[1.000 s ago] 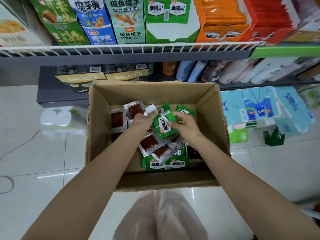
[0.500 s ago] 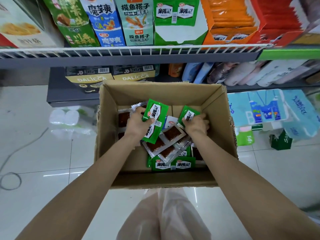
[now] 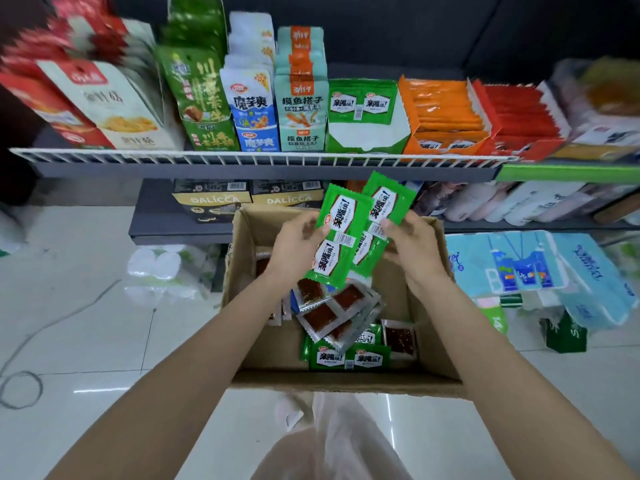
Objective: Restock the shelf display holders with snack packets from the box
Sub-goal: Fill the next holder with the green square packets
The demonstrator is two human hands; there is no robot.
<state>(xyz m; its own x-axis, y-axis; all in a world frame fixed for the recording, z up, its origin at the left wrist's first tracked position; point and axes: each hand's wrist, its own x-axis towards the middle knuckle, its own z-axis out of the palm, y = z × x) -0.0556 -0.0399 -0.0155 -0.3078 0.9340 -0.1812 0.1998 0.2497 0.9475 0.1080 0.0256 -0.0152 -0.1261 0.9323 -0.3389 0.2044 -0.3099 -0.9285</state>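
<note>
Two light, floppy, slick green packets (image 3: 341, 233) are pinched at their edges by the left hand (image 3: 298, 244) and right hand (image 3: 408, 242), at twelve o'clock above the box (image 3: 429, 327).

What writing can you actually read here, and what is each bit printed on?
"DALICCA": on each of the two black and gold boxes under the wire shelf.
"魔芋爽": blue and white packs.
"摸鱼搭子": pale teal packs.
"亲嘴烧": green display holder and the green packets held by the left hand and right hand.
Barcodes, small print and the red boxes' lettering are too blurred to read.
</note>
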